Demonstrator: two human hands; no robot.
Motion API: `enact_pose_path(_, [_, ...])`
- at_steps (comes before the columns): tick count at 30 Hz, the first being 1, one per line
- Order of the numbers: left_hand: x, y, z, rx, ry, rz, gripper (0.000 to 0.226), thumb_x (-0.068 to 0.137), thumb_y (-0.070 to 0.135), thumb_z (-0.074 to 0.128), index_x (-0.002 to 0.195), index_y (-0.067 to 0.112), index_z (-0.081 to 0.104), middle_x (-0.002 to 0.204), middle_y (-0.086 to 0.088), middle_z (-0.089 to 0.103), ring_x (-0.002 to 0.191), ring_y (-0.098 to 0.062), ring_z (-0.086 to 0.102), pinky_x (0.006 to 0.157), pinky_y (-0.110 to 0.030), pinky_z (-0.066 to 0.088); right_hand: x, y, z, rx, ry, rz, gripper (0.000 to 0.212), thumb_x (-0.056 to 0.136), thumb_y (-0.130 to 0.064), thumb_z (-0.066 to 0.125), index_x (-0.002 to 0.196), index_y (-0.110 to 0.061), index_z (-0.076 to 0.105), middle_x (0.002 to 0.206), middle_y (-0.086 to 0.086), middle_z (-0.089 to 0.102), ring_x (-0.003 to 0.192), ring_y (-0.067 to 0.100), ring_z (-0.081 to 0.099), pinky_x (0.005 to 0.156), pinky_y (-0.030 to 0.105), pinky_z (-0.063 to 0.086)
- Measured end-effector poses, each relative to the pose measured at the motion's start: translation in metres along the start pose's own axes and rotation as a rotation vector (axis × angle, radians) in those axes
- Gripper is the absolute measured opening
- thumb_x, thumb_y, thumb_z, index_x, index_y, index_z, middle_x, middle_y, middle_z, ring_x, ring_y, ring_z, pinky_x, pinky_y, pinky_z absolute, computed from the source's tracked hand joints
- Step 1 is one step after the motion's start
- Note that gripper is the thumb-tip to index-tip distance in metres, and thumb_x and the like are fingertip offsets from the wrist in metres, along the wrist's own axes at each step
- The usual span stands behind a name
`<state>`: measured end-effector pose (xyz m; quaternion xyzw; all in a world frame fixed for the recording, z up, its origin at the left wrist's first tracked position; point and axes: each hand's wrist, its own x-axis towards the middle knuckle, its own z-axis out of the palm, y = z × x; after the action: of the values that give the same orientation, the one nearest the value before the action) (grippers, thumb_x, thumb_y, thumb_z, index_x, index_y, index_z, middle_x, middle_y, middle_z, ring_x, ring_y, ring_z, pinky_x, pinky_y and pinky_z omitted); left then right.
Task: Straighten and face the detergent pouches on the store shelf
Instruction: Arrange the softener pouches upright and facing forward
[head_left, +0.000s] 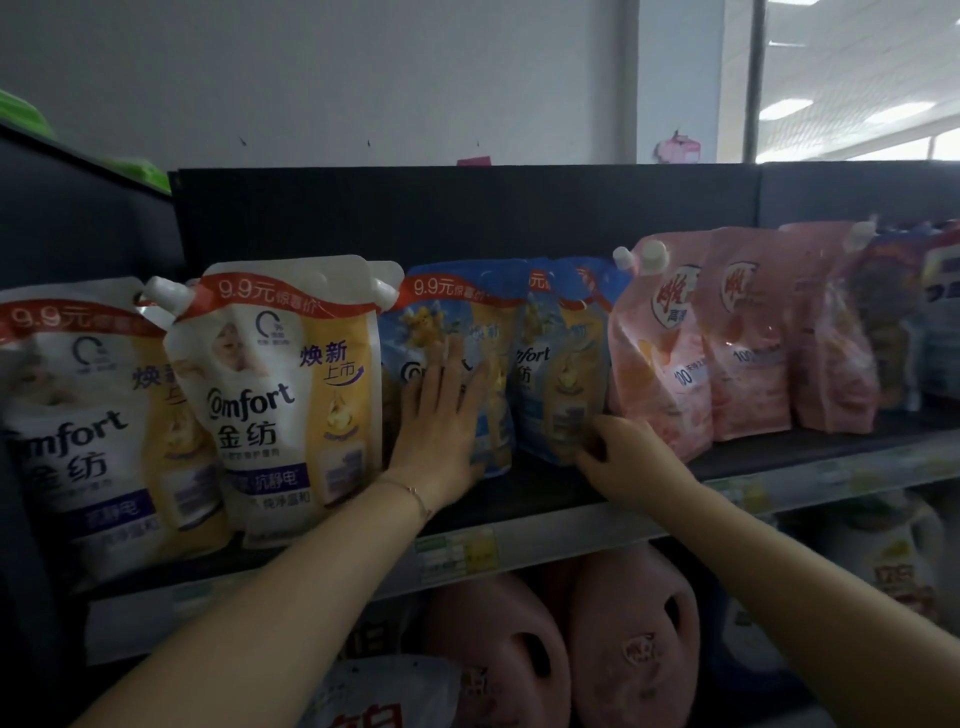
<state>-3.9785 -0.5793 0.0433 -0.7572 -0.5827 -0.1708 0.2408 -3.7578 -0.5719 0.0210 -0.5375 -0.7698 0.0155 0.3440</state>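
Detergent pouches stand in a row on the dark shelf. Two white-and-yellow pouches lean at the left. In the middle are two blue pouches. My left hand presses flat, fingers straight, on the front of the left blue pouch. My right hand grips the lower right corner of the right blue pouch with curled fingers. Pink pouches stand tilted further right, the nearest touching the right blue pouch.
More blue and multicoloured pouches fill the shelf's far right. Price tags run along the shelf's front rail. Pink jugs and other bottles sit on the shelf below. A dark back panel stands behind the row.
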Motion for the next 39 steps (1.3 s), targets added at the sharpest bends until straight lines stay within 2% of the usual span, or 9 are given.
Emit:
enact_pose_path(3, [-0.011, -0.001, 0.005, 0.001, -0.013, 0.003, 0.107, 0.085, 0.041, 0.066, 0.151, 0.018, -0.016, 0.142, -0.005, -0.046, 0.133, -0.026, -0.041, 0.115, -0.045, -0.01, 0.007, 0.013, -0.008, -0.027, -0.044, -0.008, 0.022, 0.09, -0.028, 0.062, 0.103, -0.012, 0.067, 0.087, 0.0, 0.066, 0.074, 0.013, 0.06, 0.066, 0.027, 0.049])
enact_pose_path(7, [-0.015, -0.01, 0.006, -0.011, -0.03, -0.03, 0.106, 0.088, 0.03, 0.065, 0.149, 0.019, -0.021, 0.141, -0.006, -0.047, 0.134, -0.025, -0.04, 0.118, -0.042, -0.004, 0.018, 0.021, -0.013, -0.021, -0.076, 0.078, 0.024, 0.09, -0.037, 0.064, 0.099, -0.016, 0.07, 0.081, -0.007, 0.061, 0.069, 0.005, 0.056, 0.06, 0.019, 0.041])
enact_pose_path(13, [0.004, -0.016, 0.001, -0.027, -0.156, -0.129, 0.115, 0.084, 0.021, 0.072, 0.148, 0.019, -0.025, 0.148, -0.011, -0.041, 0.14, -0.03, -0.032, 0.118, -0.041, 0.004, 0.027, 0.035, -0.029, 0.03, -0.087, 0.206, 0.039, 0.084, -0.045, 0.069, 0.073, -0.007, 0.068, 0.07, 0.006, 0.068, 0.068, 0.021, 0.063, 0.055, 0.024, 0.045])
enact_pose_path(18, [-0.004, -0.001, 0.0, -0.047, -0.083, -0.175, 0.11, 0.085, 0.007, 0.067, 0.148, 0.015, -0.023, 0.151, -0.014, -0.036, 0.141, -0.034, -0.029, 0.118, -0.044, 0.008, 0.031, 0.016, -0.021, 0.206, -0.07, 0.26, 0.055, 0.078, -0.048, 0.074, 0.119, -0.013, 0.063, 0.112, 0.003, 0.068, 0.096, 0.019, 0.062, 0.075, 0.025, 0.047])
enact_pose_path(22, [-0.015, 0.005, -0.004, -0.115, -0.112, -0.13, 0.109, 0.084, 0.01, 0.067, 0.149, 0.016, -0.021, 0.149, -0.011, -0.04, 0.139, -0.03, -0.033, 0.118, -0.041, 0.0, 0.032, 0.002, -0.002, 0.323, 0.067, 0.308, 0.065, 0.08, -0.039, 0.075, 0.132, -0.011, 0.049, 0.119, 0.008, 0.064, 0.102, 0.027, 0.061, 0.082, 0.032, 0.049])
enact_pose_path(25, [-0.015, 0.011, -0.011, -0.173, -0.206, -0.1, 0.104, 0.086, 0.031, 0.067, 0.151, 0.015, -0.013, 0.153, -0.009, -0.035, 0.14, -0.028, -0.032, 0.117, -0.042, -0.005, 0.033, -0.005, 0.003, 0.257, 0.176, 0.371, 0.052, 0.085, -0.034, 0.07, 0.126, -0.009, 0.051, 0.116, 0.014, 0.064, 0.104, 0.034, 0.06, 0.084, 0.04, 0.051])
enact_pose_path(34, [-0.013, 0.015, -0.01, -0.212, -0.355, -0.02, 0.071, 0.098, 0.031, 0.05, 0.154, 0.021, 0.009, 0.154, -0.007, -0.033, 0.141, -0.025, -0.032, 0.12, -0.043, 0.003, 0.016, -0.034, 0.003, -0.005, 0.193, 0.237, 0.027, 0.085, -0.028, 0.06, 0.108, -0.018, 0.051, 0.098, 0.011, 0.064, 0.092, 0.037, 0.06, 0.074, 0.04, 0.051])
enact_pose_path(38, [-0.012, 0.017, -0.007, -0.259, -0.352, -0.033, 0.073, 0.096, 0.038, 0.051, 0.154, 0.024, 0.01, 0.153, -0.007, -0.034, 0.14, -0.026, -0.033, 0.12, -0.042, 0.0, -0.001, -0.04, 0.004, 0.056, 0.333, 0.13, 0.008, 0.086, -0.02, 0.057, 0.089, -0.02, 0.05, 0.075, 0.001, 0.059, 0.072, 0.027, 0.056, 0.058, 0.032, 0.037])
enact_pose_path(39, [-0.011, 0.018, -0.007, -0.291, -0.355, -0.047, 0.073, 0.095, 0.04, 0.052, 0.154, 0.024, 0.011, 0.153, -0.006, -0.034, 0.14, -0.026, -0.034, 0.12, -0.041, -0.001, -0.005, -0.04, 0.005, 0.124, 0.377, 0.107, 0.014, 0.087, -0.017, 0.058, 0.08, -0.019, 0.046, 0.066, -0.004, 0.052, 0.065, 0.022, 0.051, 0.054, 0.032, 0.032])
